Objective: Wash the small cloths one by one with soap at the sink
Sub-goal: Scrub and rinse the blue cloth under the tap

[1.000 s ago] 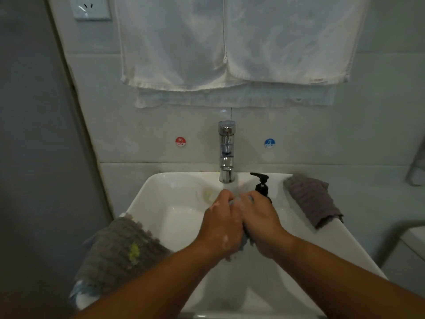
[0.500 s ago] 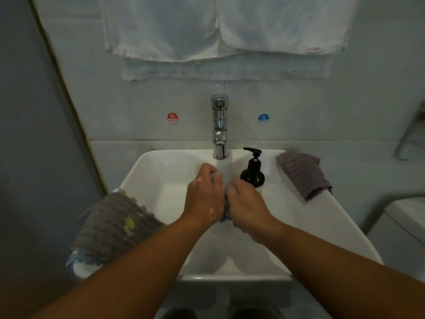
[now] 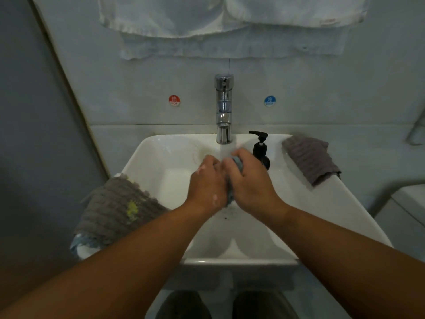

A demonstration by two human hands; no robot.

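Both hands pressed together, gripping blue cloth over sink.

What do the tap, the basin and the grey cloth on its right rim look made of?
Tall cylindrical silver tap: likely chrome-plated metal, polished; mirror-like reflections.
White rectangular basin: probably glazed ceramic, glossy; bright highlights on smooth rim.
Ribbed grey cloth: soft woven or microfibre textile, matte; ridges, limp folds.
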